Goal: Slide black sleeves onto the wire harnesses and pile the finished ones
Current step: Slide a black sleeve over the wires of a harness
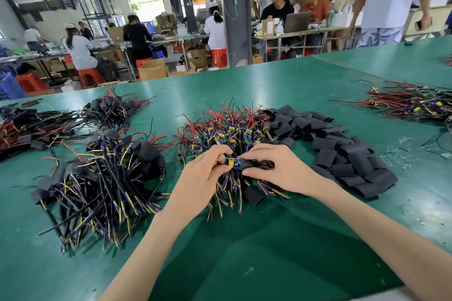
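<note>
Basically pinching harness (230, 162) steady with left hand (208, 173), gripping sleeve (248, 165) in right hand (276, 171) to feed on; spare sleeves (342, 154) kept handy at 3 o'clock.

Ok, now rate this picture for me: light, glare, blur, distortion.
Head view: even overhead light, soft shadows under both forearms on the green table mat; pale sheen on its far part; wide-angle bending curves the table edges; left hand and right hand, gripping the small wired circuit board and black tube sleeve, are sharp; background faces blurred.
</note>
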The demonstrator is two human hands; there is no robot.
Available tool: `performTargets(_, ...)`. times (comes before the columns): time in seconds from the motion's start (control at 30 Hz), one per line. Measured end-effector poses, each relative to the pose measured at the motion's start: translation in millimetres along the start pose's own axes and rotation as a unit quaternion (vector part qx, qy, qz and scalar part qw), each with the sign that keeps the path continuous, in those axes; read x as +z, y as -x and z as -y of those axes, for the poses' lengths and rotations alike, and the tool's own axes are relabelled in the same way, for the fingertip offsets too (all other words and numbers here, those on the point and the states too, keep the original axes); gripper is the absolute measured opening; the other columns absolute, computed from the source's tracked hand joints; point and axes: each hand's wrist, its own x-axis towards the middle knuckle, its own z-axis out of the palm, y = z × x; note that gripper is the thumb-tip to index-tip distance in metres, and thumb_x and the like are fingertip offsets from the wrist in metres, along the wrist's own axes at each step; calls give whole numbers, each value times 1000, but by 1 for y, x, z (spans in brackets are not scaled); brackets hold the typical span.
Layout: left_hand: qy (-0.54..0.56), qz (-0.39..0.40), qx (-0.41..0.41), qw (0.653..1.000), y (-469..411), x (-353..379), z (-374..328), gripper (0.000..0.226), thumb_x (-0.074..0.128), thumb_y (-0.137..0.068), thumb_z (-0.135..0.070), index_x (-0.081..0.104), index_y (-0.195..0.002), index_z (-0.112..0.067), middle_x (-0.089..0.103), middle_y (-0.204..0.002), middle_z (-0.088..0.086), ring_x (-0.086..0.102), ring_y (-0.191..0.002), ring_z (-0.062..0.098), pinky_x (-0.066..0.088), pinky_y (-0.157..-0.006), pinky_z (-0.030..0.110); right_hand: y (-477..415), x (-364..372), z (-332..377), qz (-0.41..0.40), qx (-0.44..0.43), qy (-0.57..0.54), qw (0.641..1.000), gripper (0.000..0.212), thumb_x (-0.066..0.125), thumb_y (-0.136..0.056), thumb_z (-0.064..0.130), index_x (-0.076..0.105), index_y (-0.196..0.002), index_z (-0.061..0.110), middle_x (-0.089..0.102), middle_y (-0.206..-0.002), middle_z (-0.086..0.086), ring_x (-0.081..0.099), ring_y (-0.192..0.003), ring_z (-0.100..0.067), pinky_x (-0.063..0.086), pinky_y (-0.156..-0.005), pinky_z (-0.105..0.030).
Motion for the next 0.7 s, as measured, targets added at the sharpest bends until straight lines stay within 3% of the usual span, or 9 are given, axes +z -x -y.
performTargets(0.17, 1, -11, 9, 1000, 0, -2, -2, 25, 63, -88, -4, 56, -107, -17, 55, -76, -8, 44, -68, -1, 36, -68, 9, 0, 0, 0, -13, -6, -9, 1000, 30, 74, -80, 16, 70, -110, 10, 63, -96, 1, 58, -82, -14, 46, -76, -25)
performTargets(0.3, 35, -12, -1, 999, 1, -1, -2, 24, 63, -87, -3, 56, -106, -16, 54, -73, 0, 40, -62, 2, 34, -65, 10, 0, 3, 1, -40, -55, 46, 997, 33, 77, -77, 14, 70, -108, 6, 63, -100, -1, 58, -88, -10, 43, -85, -18)
performTargets(0.5, 77, -5, -26, 997, 1, 3, -1, 33, 62, -88, -4, 49, -108, -29, 52, -75, -7, 40, -60, 4, 34, -63, 12, 3, 5, 0, -46, -95, 129, 986, 37, 75, -78, 12, 67, -114, 6, 62, -104, -6, 59, -91, -19, 45, -85, -26)
performTargets(0.7, 171, 3, -107, 979, 0, 5, 0, 28, 63, -88, -7, 52, -110, -21, 61, -73, 0, 44, -61, 16, 38, -65, 24, 3, 4, -1, -50, -112, 194, 973, 36, 75, -79, 14, 68, -113, 7, 64, -103, -6, 61, -87, -25, 49, -79, -33)
